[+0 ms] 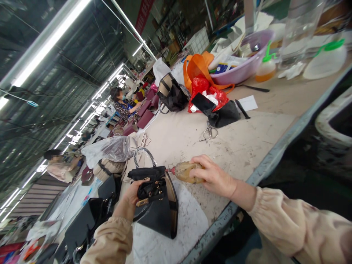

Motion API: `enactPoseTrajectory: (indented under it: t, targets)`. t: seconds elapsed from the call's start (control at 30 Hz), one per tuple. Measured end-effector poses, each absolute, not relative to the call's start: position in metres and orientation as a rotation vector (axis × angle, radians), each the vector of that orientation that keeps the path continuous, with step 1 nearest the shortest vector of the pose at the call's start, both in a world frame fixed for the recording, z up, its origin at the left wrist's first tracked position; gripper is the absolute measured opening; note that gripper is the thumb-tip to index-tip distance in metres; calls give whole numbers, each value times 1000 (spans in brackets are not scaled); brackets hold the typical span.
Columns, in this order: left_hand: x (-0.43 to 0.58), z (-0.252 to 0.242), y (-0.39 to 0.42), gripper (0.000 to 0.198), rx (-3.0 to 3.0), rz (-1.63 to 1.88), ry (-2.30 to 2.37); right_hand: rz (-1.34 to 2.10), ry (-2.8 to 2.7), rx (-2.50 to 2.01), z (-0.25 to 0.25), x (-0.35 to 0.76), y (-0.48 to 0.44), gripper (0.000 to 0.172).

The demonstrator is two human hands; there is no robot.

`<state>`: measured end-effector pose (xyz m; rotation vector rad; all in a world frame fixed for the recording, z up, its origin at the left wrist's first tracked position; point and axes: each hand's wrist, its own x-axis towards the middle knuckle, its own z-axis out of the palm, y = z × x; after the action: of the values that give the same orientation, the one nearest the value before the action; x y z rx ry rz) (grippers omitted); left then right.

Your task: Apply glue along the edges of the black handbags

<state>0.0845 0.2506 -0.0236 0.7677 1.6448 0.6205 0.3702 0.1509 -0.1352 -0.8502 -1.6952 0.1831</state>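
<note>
A black handbag [156, 216] with a tan side panel and gold hardware lies tilted on the table in front of me. My left hand [134, 190] grips the top of this bag near its opening, its fingers partly hidden by the black fabric. One wrapped handle [145, 151] stands up behind the bag. My right hand [210, 174] is wrapped round a squeeze bottle [184, 172] of yellowish liquid, held on its side. The bottle's red nozzle points left and reaches the upper edge of the bag; I cannot tell whether it touches.
Scissors [210, 132] lie beyond my right hand, near a black pouch [225, 114] and a red plastic bag [202, 88]. Farther back stand a purple basin [236, 76] and a green-topped bottle [266, 68]. More black bags [82, 216] lie at left; two people work farther off.
</note>
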Motion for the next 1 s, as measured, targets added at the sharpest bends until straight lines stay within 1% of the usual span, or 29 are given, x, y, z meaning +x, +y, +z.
enactPoseTrajectory:
  t: [0.17,0.3,0.37,0.47,0.5,0.67,0.73,0.9,1.0]
  targets:
    - [86,-23,249,17,764,638,1626,244,-1755,-851,-138,369,149,46]
    - [82,-23,248,18,770,645,1614,366,-1581,-869,-140,363,154,50]
    - [80,-25,248,17,767,651,1606,465,-1461,-880,-140,359,157,45]
    - [78,-27,249,15,761,664,1602,642,-1261,-992,-139,355,159,29]
    - [78,-28,248,15,760,667,1608,712,-1194,-1039,-138,354,160,26]
    - [77,-30,249,16,755,681,1635,1023,-1048,-1069,-135,356,159,28]
    - [76,-31,250,16,753,673,1633,1057,-1057,-1065,-134,357,159,29]
    - [76,-32,250,16,746,631,1619,965,-1034,-1091,-136,356,160,29]
    - [78,-30,248,15,785,645,1625,996,-1008,-1065,-138,355,160,29]
